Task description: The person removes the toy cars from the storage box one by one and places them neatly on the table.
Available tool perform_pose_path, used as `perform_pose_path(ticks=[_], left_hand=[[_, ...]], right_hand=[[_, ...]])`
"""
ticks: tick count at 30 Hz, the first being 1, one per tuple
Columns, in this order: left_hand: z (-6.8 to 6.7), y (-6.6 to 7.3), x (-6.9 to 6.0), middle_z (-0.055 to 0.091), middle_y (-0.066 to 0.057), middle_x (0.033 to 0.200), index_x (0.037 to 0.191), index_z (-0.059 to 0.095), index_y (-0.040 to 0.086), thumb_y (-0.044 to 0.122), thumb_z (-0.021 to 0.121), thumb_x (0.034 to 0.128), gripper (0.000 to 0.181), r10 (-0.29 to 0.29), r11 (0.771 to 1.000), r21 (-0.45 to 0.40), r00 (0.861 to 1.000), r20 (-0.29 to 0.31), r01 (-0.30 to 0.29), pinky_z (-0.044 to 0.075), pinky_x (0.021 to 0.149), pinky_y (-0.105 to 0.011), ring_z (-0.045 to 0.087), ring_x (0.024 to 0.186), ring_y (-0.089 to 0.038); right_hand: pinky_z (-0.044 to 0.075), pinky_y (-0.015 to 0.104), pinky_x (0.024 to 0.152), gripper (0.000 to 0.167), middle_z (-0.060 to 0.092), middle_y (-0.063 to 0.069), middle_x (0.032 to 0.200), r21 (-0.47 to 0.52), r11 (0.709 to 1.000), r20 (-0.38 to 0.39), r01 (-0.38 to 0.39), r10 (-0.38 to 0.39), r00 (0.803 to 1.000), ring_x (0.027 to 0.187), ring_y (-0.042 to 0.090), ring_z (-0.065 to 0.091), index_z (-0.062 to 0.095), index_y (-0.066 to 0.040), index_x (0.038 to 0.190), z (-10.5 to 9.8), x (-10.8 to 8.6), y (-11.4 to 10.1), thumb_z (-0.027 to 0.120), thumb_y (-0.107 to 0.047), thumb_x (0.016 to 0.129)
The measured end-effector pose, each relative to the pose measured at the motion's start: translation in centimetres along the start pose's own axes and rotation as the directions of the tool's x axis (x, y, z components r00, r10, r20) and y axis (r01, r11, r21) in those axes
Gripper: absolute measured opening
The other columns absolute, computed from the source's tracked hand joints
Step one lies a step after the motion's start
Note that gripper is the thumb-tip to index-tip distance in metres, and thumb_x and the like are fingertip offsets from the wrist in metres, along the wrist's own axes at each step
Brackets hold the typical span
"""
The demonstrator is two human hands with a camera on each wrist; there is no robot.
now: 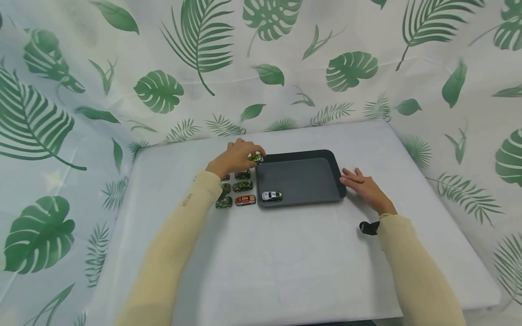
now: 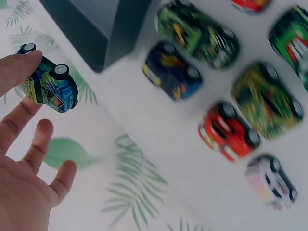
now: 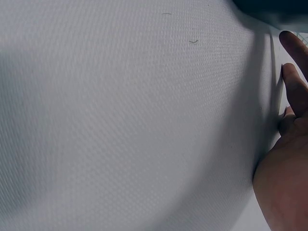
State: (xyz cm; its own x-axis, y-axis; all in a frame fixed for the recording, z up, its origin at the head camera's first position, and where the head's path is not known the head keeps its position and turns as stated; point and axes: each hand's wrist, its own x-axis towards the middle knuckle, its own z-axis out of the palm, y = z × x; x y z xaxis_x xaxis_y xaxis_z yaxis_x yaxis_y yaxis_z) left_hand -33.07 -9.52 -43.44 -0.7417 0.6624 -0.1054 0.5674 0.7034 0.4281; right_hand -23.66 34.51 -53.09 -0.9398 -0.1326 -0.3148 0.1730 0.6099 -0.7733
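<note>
My left hand pinches a small yellow, blue and black toy car between thumb and finger, raised near the tray's far left corner. In the left wrist view its other fingers spread loosely. The dark grey tray has a white toy car in its near left corner. Beside the tray's left side several toy cars stand in rows, among them an orange-red one and a green one; my left arm partly covers others. My right hand lies with extended fingers at the tray's right rim; contact is hard to tell.
A white cloth covers the table. Behind it and at both sides hangs a white curtain with green leaf prints. A small black object sits at my right wrist.
</note>
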Motion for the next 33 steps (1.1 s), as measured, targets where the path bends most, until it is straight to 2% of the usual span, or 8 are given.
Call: perform_pose_path(ticks=[4, 8, 15, 22, 28, 33], left_hand=[[-0.8, -1.2, -1.3, 0.068, -0.007, 0.126, 0.139, 0.071, 0.019, 0.014, 0.070, 0.1043, 0.035, -0.014, 1.000, 0.012, 1.000, -0.024, 0.015, 0.030, 0.101, -0.057, 0.047, 0.121, -0.033], [-1.3, -2.5, -2.6, 0.068, -0.006, 0.126, 0.138, 0.070, 0.022, 0.017, 0.071, 0.1043, 0.034, -0.056, 0.998, 0.033, 0.998, -0.028, 0.057, 0.030, 0.101, -0.056, 0.046, 0.122, -0.033], [-1.7, -4.9, -5.3, 0.068, -0.010, 0.125, 0.138, 0.071, 0.015, 0.013, 0.071, 0.1017, 0.037, -0.138, 0.990, 0.026, 0.990, -0.016, 0.138, 0.031, 0.103, -0.057, 0.045, 0.120, -0.036], [-1.2, -7.0, -7.4, 0.069, -0.012, 0.124, 0.140, 0.068, 0.013, 0.012, 0.075, 0.1001, 0.040, -0.193, 0.981, 0.032, 0.981, -0.007, 0.193, 0.032, 0.105, -0.058, 0.047, 0.120, -0.037], [-1.0, -7.9, -8.8, 0.065, -0.012, 0.121, 0.139, 0.065, 0.014, 0.008, 0.074, 0.0976, 0.043, -0.244, 0.969, 0.019, 0.970, 0.002, 0.244, 0.034, 0.105, -0.058, 0.047, 0.121, -0.038], [-0.3, -8.8, -10.1, 0.066, -0.010, 0.119, 0.135, 0.066, 0.012, 0.006, 0.074, 0.0963, 0.040, -0.284, 0.959, 0.011, 0.959, 0.004, 0.284, 0.035, 0.106, -0.058, 0.046, 0.124, -0.038]], right_hand=[[-0.012, 0.070, 0.121, 0.075, 0.020, 0.004, 0.175, 0.006, 1.000, 0.003, -0.005, 0.005, 1.000, 0.163, 0.025, -0.014, 0.039, -0.005, 0.164, 0.0, 0.1, 0.1, 0.058, -0.052, 0.109], [-0.012, 0.070, 0.121, 0.073, 0.020, 0.004, 0.175, 0.003, 1.000, 0.005, -0.008, 0.008, 1.000, 0.162, 0.026, -0.014, 0.044, -0.001, 0.161, 0.0, 0.2, 0.2, 0.057, -0.052, 0.110], [-0.009, 0.072, 0.120, 0.076, 0.017, 0.009, 0.175, -0.011, 1.000, 0.011, -0.014, 0.014, 1.000, 0.162, 0.030, -0.016, 0.037, -0.001, 0.163, 0.0, 0.0, -0.3, 0.053, -0.053, 0.111], [-0.006, 0.073, 0.120, 0.077, 0.017, 0.011, 0.175, -0.019, 1.000, 0.004, -0.021, 0.021, 1.000, 0.162, 0.030, -0.016, 0.032, -0.007, 0.167, -0.1, 0.0, -0.3, 0.055, -0.054, 0.110], [-0.009, 0.074, 0.119, 0.080, 0.015, 0.011, 0.175, -0.023, 0.999, 0.008, -0.026, 0.026, 1.000, 0.162, 0.028, -0.017, 0.029, -0.010, 0.168, 0.0, 0.3, 0.1, 0.054, -0.058, 0.109], [-0.010, 0.073, 0.119, 0.081, 0.016, 0.011, 0.175, -0.025, 1.000, 0.010, -0.018, 0.019, 1.000, 0.161, 0.027, -0.018, 0.028, -0.009, 0.168, 0.1, 0.4, 0.0, 0.053, -0.059, 0.109]])
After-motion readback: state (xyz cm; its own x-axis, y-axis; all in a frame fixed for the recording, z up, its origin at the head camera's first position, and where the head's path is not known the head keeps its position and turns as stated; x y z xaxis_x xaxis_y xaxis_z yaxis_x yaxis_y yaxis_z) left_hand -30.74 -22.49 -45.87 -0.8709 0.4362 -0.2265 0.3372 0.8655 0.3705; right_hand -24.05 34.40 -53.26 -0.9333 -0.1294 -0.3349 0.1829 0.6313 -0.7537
